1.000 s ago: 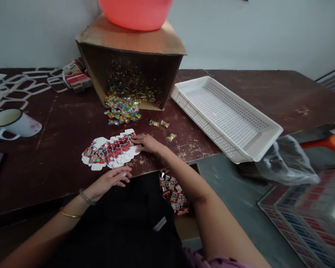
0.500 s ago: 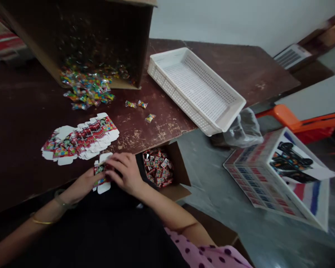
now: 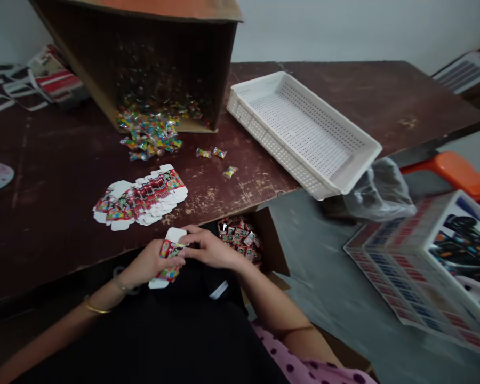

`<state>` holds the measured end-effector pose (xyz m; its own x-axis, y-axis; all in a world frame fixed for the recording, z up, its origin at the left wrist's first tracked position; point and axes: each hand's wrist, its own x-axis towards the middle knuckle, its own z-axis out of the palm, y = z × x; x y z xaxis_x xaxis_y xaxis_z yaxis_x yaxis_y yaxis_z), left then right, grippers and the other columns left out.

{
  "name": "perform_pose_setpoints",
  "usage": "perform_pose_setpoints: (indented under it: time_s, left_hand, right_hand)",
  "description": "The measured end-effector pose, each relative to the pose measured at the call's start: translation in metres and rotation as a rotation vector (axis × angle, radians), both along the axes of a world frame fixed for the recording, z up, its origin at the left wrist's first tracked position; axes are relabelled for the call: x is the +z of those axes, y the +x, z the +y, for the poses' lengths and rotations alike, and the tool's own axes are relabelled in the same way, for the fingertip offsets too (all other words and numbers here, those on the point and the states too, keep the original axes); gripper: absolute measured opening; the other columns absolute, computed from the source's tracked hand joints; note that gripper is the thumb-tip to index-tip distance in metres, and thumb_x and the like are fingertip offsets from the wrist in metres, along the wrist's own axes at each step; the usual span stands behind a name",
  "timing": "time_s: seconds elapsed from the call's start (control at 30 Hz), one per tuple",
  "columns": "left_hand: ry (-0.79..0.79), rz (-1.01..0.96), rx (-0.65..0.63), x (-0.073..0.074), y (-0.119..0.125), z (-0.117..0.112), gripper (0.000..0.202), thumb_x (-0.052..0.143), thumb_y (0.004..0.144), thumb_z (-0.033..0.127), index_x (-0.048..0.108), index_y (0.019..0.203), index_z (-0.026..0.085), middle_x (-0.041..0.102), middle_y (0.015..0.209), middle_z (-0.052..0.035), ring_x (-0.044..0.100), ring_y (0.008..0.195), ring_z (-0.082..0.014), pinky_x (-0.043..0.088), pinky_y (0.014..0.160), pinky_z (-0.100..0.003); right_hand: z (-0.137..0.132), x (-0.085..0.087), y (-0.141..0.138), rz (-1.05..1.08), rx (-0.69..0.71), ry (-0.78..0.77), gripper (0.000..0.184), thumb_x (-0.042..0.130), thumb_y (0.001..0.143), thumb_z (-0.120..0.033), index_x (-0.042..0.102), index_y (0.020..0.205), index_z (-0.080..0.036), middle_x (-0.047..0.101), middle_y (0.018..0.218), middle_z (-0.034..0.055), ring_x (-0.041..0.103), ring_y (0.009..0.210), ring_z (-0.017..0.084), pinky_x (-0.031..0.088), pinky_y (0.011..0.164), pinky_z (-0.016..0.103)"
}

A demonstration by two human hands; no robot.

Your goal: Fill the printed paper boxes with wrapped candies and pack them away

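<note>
My left hand [image 3: 150,264] and my right hand [image 3: 210,248] are both closed on one small flat printed carton [image 3: 168,256], red and white, held over my lap just below the table's front edge. On the dark wooden table [image 3: 44,213] above them lies a fanned stack of the same flat cartons [image 3: 141,198]. A tipped cardboard box [image 3: 144,58] at the back spills colourful wrapped candies [image 3: 150,133]. Three loose candies [image 3: 218,160] lie to its right.
A white perforated plastic tray [image 3: 304,130] overhangs the table's right edge. Below the table an open brown box [image 3: 242,240] holds small red packets. A clear plastic bag [image 3: 378,192], printed cartons [image 3: 432,266] and an orange object [image 3: 456,170] are on the right.
My right hand left the fanned stack with one flat carton and met my left hand at my lap. The view swung right and down, then back a little.
</note>
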<state>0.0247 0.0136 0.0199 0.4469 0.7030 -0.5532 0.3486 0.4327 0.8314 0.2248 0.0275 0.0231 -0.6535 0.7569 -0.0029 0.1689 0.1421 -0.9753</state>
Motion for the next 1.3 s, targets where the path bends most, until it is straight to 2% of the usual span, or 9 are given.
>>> perform_pose_setpoints:
  time_s: [0.1,0.27,0.4,0.53,0.7,0.83,0.93,1.1,1.3]
  left_hand:
    - [0.24,0.129,0.188,-0.012,0.001,-0.005,0.026,0.071,0.072,0.04,0.059,0.068,0.018,0.063,0.059,0.0022,0.059,0.058,-0.0174,0.045,0.056,-0.026]
    - [0.36,0.008,0.331,-0.011,-0.008,-0.023,0.041,0.069,0.079,0.033,0.046,0.112,0.023,0.062,0.067,0.0063,0.064,0.064,-0.0157,0.051,0.067,-0.027]
    - [0.397,0.054,0.173,-0.006,-0.024,-0.038,0.033,0.068,0.081,0.032,0.056,0.11,0.022,0.066,0.072,0.0029,0.066,0.069,-0.0168,0.052,0.071,-0.028]
    - [0.269,-0.01,-0.006,-0.007,-0.042,-0.055,0.022,0.06,0.086,0.033,0.064,0.105,0.023,0.072,0.089,-0.0016,0.067,0.084,-0.0195,0.052,0.078,-0.03]
    - [0.199,0.049,0.157,-0.006,-0.052,-0.067,0.015,0.06,0.085,0.033,0.067,0.083,0.02,0.068,0.072,0.0007,0.061,0.069,-0.0152,0.047,0.066,-0.025]
    - [-0.202,-0.104,0.405,-0.004,-0.05,-0.066,0.043,0.062,0.079,0.029,0.055,0.121,0.024,0.071,0.083,-0.0007,0.065,0.075,-0.018,0.047,0.064,-0.026]
    - [-0.369,-0.187,0.449,-0.003,-0.052,-0.065,0.052,0.061,0.076,0.025,0.054,0.128,0.022,0.072,0.104,-0.0072,0.066,0.094,-0.0229,0.05,0.076,-0.032]
    - [-0.371,-0.312,0.349,-0.006,-0.064,-0.066,0.056,0.067,0.076,0.027,0.055,0.13,0.021,0.068,0.121,-0.0103,0.06,0.114,-0.0272,0.046,0.094,-0.039]
    - [-0.312,-0.278,0.122,-0.004,-0.066,-0.065,0.07,0.067,0.078,0.026,0.04,0.142,0.023,0.069,0.118,-0.0087,0.062,0.11,-0.0234,0.045,0.096,-0.039]
  right_hand:
    - [-0.015,-0.005,-0.009,-0.056,-0.197,-0.026,0.014,0.053,0.093,-0.022,0.065,0.097,-0.016,0.065,0.094,0.0035,0.06,0.089,0.015,0.046,0.084,0.027]
    - [-0.035,-0.019,-0.017,0.173,-0.377,-0.316,0.038,0.056,0.091,-0.035,0.047,0.126,-0.022,0.064,0.086,0.0006,0.059,0.071,0.011,0.048,0.065,0.023]
    - [-0.038,-0.03,-0.017,0.422,-0.271,-0.887,0.03,0.067,0.081,-0.043,0.06,0.091,-0.016,0.056,0.066,-0.0033,0.051,0.053,0.006,0.043,0.048,0.016]
    - [-0.043,-0.038,-0.024,0.377,-0.068,-1.205,0.042,0.085,0.059,-0.033,0.064,0.09,-0.014,0.059,0.072,-0.0039,0.049,0.049,0.002,0.045,0.049,0.014]
    - [-0.053,-0.032,-0.047,0.143,-0.089,-0.745,0.027,0.077,0.071,-0.037,0.071,0.085,-0.015,0.062,0.074,-0.0005,0.054,0.055,0.008,0.048,0.055,0.021]
    - [-0.062,-0.018,-0.061,0.068,-0.103,-0.177,0.024,0.055,0.092,-0.031,0.075,0.098,-0.019,0.066,0.095,0.0064,0.061,0.091,0.016,0.048,0.084,0.029]
    - [-0.063,-0.015,-0.067,0.038,-0.131,-0.147,0.028,0.051,0.095,-0.032,0.075,0.098,-0.018,0.068,0.092,0.0069,0.063,0.087,0.016,0.049,0.081,0.028]
    - [-0.056,-0.025,-0.065,-0.015,-0.102,-0.102,0.023,0.057,0.092,-0.03,0.075,0.1,-0.017,0.069,0.089,0.0059,0.064,0.081,0.014,0.051,0.075,0.026]
    - [-0.06,-0.024,-0.054,-0.152,0.245,0.438,0.034,0.05,0.095,-0.033,0.064,0.122,-0.016,0.064,0.113,0.0116,0.055,0.103,0.02,0.047,0.091,0.035]
